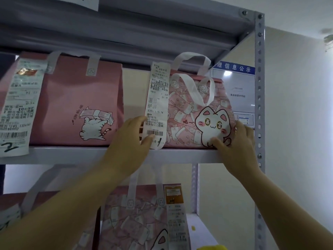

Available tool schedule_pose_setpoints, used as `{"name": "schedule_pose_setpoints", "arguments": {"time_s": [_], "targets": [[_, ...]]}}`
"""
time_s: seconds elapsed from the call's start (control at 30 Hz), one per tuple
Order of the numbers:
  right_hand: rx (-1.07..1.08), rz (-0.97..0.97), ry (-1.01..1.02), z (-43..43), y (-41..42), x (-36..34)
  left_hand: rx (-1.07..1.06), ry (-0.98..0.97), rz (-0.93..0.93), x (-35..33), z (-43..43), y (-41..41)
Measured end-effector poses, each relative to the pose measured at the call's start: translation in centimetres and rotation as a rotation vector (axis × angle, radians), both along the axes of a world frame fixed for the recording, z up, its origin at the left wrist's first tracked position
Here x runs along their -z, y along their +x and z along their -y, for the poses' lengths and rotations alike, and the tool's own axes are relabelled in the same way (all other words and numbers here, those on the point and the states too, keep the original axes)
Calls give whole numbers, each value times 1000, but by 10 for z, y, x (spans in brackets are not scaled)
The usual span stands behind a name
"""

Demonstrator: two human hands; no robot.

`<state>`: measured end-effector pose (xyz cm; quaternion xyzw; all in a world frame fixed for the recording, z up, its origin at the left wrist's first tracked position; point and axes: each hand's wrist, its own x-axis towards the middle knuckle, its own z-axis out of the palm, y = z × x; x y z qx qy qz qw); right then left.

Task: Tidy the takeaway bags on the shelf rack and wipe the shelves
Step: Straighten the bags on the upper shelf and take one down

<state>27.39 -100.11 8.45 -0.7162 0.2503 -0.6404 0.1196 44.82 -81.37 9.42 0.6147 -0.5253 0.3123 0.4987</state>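
Note:
A pink takeaway bag (182, 112) with a white cat print and white handles stands on the grey upper shelf (72, 154) at its right end. A long receipt (156, 105) hangs down its front left. My left hand (129, 139) grips the bag's lower left side, thumb over the receipt's barcode. My right hand (237, 141) grips the lower right corner, thumb on the cat print. A plain pink bag (77, 101) with a small cat drawing stands to the left on the same shelf.
Another receipt (16, 105) hangs at the far left. On the shelf below stand two more pink bags (137, 219), one with an orange tag. The rack's perforated upright (259, 91) rises at the right. A blue-headed notice board (237, 87) hangs behind. Something yellow (212, 247) shows at the bottom edge.

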Motion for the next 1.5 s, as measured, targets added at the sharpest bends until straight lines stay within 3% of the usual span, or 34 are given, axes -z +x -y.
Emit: {"name": "schedule_pose_setpoints", "arguments": {"time_s": [0.17, 0.3, 0.53, 0.8, 1.1, 1.5], "targets": [[57, 117, -129, -16, -4, -7, 34, -75, 56, 5, -10, -5], [-48, 188, -217, -47, -5, -10, 31, -114, 116, 4, -33, -13], [-187, 128, -287, -126, 4, -1, 29, -98, 147, 12, -104, -13], [-389, -154, -99, -232, 48, 45, 0, 19, 26, 56, -231, 24], [-563, -566, 1, -338, 117, 112, -275, 324, -151, 136, -369, 86], [-655, -741, 112, -397, 219, 190, -501, 433, -454, 205, -463, 177]]}}
